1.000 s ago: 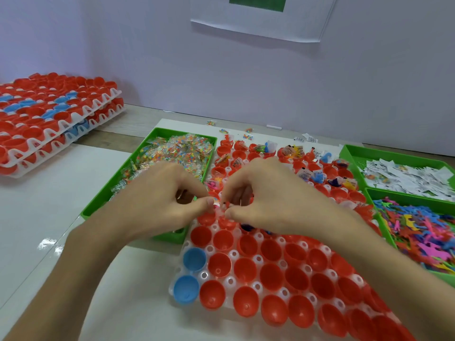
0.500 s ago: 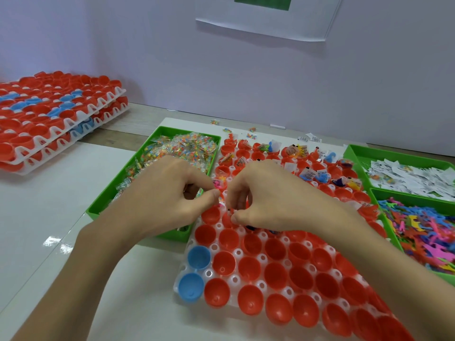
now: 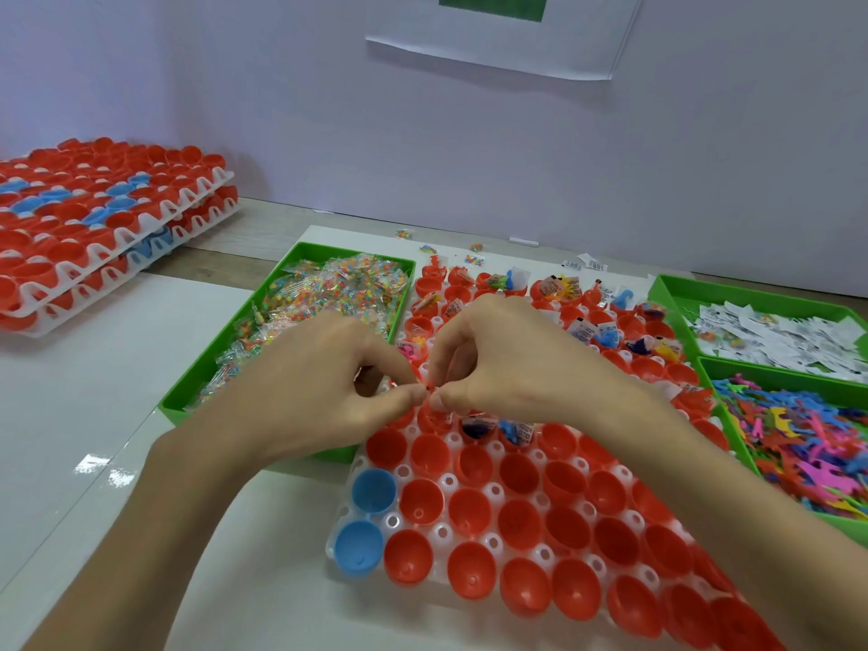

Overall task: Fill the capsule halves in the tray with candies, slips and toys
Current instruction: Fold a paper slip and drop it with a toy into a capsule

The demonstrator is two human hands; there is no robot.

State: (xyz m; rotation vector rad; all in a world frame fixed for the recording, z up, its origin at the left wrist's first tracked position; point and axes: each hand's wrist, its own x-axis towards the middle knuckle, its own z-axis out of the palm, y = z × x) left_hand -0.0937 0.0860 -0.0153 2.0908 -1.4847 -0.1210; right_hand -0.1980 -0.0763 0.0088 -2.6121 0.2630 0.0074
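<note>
Red capsule halves (image 3: pixel 519 472) in tray (image 3: pixel 393 521) | left hand (image 3: pixel 319 382), right hand (image 3: pixel 507 359): both pinching one tiny item (image 3: pixel 428 390)

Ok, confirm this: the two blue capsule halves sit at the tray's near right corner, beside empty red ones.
Wrong corner. The head view shows the two blue capsule halves at the tray's near left corner, beside empty red ones.
</note>
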